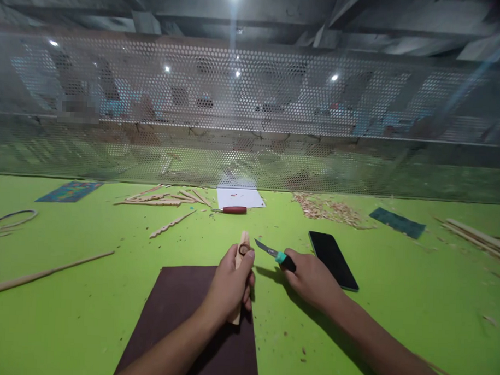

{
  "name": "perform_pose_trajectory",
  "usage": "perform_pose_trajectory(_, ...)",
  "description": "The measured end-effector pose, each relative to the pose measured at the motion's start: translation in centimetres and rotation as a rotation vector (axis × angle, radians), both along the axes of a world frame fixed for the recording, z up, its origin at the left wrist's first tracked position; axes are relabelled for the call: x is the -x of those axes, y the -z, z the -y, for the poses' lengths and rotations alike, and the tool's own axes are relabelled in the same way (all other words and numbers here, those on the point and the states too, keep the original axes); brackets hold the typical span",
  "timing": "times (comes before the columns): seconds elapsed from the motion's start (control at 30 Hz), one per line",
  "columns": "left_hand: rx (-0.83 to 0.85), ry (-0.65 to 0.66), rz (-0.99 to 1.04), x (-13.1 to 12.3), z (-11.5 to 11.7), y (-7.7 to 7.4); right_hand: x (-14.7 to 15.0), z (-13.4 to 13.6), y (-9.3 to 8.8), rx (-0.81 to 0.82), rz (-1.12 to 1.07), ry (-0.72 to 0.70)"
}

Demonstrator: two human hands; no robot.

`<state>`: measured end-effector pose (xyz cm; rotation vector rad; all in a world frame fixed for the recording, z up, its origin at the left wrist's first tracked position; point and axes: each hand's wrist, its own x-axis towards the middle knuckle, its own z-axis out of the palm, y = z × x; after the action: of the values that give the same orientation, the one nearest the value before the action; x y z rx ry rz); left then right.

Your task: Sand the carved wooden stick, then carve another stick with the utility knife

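My left hand (230, 285) is closed round a pale wooden stick (243, 244), held upright over a dark brown mat (175, 321); its top end sticks out above my thumb. My right hand (310, 277) grips a small carving knife (272, 252) with a teal and black handle. The blade points left toward the wood, a short gap away from it.
On the green table (393, 302) a black phone (333, 260) lies just right of my right hand. Farther back are a red-handled tool (231, 210), white paper (240, 198), carved sticks (159, 198), wood shavings (327, 208) and a dark pad (397, 223). A perforated metal screen (252, 111) closes the far edge.
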<state>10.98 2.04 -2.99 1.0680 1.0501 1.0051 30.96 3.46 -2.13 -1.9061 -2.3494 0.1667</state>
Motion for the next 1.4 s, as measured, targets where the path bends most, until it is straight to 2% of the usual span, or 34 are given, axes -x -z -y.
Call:
perform_pose_trajectory(0.27, 0.086, 0.053, -0.096, 0.2, 0.3, -0.5, 0.0, 0.1, -0.1, -0.003, 0.017, -0.013)
perform_pose_trajectory(0.73, 0.011, 0.065, -0.262, 0.2, 0.2, 0.2, 0.4, 0.6, -0.3, 0.014, 0.014, -0.205)
perform_pose_trajectory(1.23, -0.085, -0.007, -0.242, -0.2, 0.8, 0.0, 0.6, 0.8, -0.6, -0.003, 0.045, -0.227)
perform_pose_trajectory(1.4, -0.102, -0.012, -0.251, -0.3, 0.9, -0.4, 1.0, 1.0, -0.3, -0.014, 0.071, -0.175)
